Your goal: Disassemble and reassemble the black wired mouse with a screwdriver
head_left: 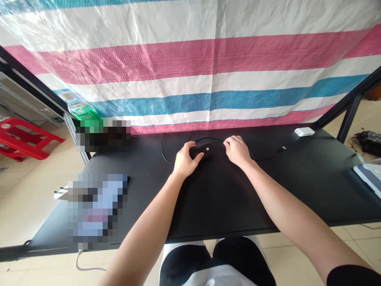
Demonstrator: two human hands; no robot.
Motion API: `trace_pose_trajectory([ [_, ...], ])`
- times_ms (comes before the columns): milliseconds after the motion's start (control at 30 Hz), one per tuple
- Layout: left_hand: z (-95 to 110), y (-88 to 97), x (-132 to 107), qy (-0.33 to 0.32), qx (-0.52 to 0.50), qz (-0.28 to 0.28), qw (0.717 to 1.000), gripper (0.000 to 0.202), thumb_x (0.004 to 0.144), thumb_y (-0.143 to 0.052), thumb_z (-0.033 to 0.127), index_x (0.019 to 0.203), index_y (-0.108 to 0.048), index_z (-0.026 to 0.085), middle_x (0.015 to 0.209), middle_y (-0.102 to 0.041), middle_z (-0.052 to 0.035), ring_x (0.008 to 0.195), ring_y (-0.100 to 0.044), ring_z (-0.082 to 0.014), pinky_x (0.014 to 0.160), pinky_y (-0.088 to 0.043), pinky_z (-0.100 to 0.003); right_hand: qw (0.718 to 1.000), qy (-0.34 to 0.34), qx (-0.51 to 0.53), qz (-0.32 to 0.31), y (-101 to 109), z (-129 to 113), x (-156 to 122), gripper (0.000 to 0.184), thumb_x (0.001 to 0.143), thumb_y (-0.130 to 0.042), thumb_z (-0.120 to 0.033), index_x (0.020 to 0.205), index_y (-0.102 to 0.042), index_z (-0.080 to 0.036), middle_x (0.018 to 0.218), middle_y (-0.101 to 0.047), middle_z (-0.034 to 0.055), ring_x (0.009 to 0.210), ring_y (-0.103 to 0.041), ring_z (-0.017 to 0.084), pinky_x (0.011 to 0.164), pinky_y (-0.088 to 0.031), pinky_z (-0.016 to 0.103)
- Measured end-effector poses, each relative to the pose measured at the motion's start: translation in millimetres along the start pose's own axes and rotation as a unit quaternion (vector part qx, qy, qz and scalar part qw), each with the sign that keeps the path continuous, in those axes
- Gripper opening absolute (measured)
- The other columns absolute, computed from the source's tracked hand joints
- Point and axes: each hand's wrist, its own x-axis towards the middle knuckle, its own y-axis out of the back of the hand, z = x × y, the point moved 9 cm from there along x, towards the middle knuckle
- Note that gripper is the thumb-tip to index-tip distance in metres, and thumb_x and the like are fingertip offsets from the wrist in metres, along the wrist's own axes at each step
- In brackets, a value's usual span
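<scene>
A black wired computer mouse [206,149] lies near the far middle of a black table [214,198]. My left hand [185,161] is curled around the mouse's left side, thumb and fingers closed on it. My right hand [237,150] rests just right of the mouse, fingers bent down over its thin black cable [166,157]; whether they pinch the cable is hidden. The cable loops left of the mouse and also runs right towards a small plug [282,149].
A striped pink, white and blue tarp [208,59] hangs behind the table. A white adapter [304,131] sits at the back right, a flat device [370,176] at the right edge, blurred items at the left. A red plastic stool [20,137] stands on the floor left.
</scene>
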Motion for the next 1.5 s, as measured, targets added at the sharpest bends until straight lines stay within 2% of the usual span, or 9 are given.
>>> trace_pose_trajectory([
  [167, -4.8, 1.4, 0.6, 0.035, 0.012, 0.006, 0.999, 0.028, 0.081, -0.064, 0.04, 0.101, -0.065, 0.021, 0.099, -0.074, -0.0052, 0.09, -0.071, -0.0216, 0.086, -0.055, -0.034, 0.992, 0.053, 0.112, 0.035, 3.9, -21.6, -4.4, 0.02, 0.094, -0.044, -0.021, 0.08, -0.058, -0.021, 0.084, -0.066, 0.0101, 0.085, -0.058, 0.025, 0.079, -0.048, 0.038],
  [400, -7.6, 3.2, 2.5, 0.068, 0.02, -0.005, 0.997, 0.026, 0.088, -0.053, 0.038, 0.093, -0.071, 0.02, 0.09, -0.076, -0.0047, 0.086, -0.071, -0.0217, 0.084, -0.054, -0.032, 0.979, 0.064, 0.195, -0.012, -3.4, -35.0, -8.0, 0.019, 0.095, -0.044, -0.028, 0.082, -0.057, -0.022, 0.085, -0.066, 0.0076, 0.08, -0.061, 0.021, 0.077, -0.049, 0.035],
  [633, -3.9, 3.8, 1.6, 0.062, 0.027, -0.004, 0.998, 0.026, 0.088, -0.053, 0.037, 0.092, -0.072, 0.02, 0.087, -0.076, -0.004, 0.077, -0.07, -0.0194, 0.08, -0.053, -0.03, 0.976, 0.077, 0.202, -0.036, -5.6, -39.4, -8.7, 0.016, 0.093, -0.049, -0.025, 0.079, -0.056, -0.022, 0.084, -0.066, 0.0068, 0.081, -0.062, 0.021, 0.077, -0.049, 0.035],
  [867, 0.5, 2.6, 0.8, 0.041, 0.023, -0.003, 0.999, 0.025, 0.088, -0.054, 0.036, 0.095, -0.071, 0.019, 0.09, -0.076, -0.0045, 0.076, -0.07, -0.0183, 0.08, -0.053, -0.029, 0.976, 0.082, 0.197, -0.04, -6.2, -41.6, -9.3, 0.015, 0.092, -0.05, -0.024, 0.078, -0.054, -0.022, 0.082, -0.065, 0.0076, 0.081, -0.062, 0.022, 0.077, -0.05, 0.036],
  [1067, 2.4, 1.6, -0.2, 0.028, 0.026, -0.003, 0.999, 0.024, 0.088, -0.054, 0.036, 0.095, -0.07, 0.02, 0.091, -0.076, -0.0049, 0.08, -0.07, -0.0192, 0.079, -0.054, -0.029, 0.977, 0.092, 0.187, -0.042, -7.6, -44.4, -10.7, 0.013, 0.092, -0.051, -0.023, 0.078, -0.053, -0.023, 0.09, -0.066, 0.0087, 0.091, -0.062, 0.024, 0.083, -0.051, 0.038],
  [1233, 3.8, 1.9, -0.6, 0.025, 0.017, -0.006, 1.0, 0.024, 0.088, -0.053, 0.035, 0.095, -0.07, 0.02, 0.094, -0.076, -0.0051, 0.087, -0.071, -0.0199, 0.082, -0.054, -0.029, 0.979, 0.093, 0.179, -0.038, -8.1, -44.6, -11.3, 0.013, 0.092, -0.049, -0.023, 0.08, -0.054, -0.022, 0.089, -0.066, 0.0095, 0.089, -0.063, 0.025, 0.083, -0.051, 0.04],
  [1500, 3.2, 0.3, 0.4, 0.028, 0.016, -0.01, 0.999, 0.024, 0.088, -0.053, 0.036, 0.094, -0.07, 0.02, 0.092, -0.076, -0.0043, 0.085, -0.071, -0.0196, 0.082, -0.054, -0.029, 0.978, 0.093, 0.182, -0.035, -8.0, -42.6, -10.4, 0.012, 0.091, -0.048, -0.023, 0.081, -0.053, -0.022, 0.087, -0.066, 0.0091, 0.087, -0.063, 0.025, 0.082, -0.051, 0.039],
])
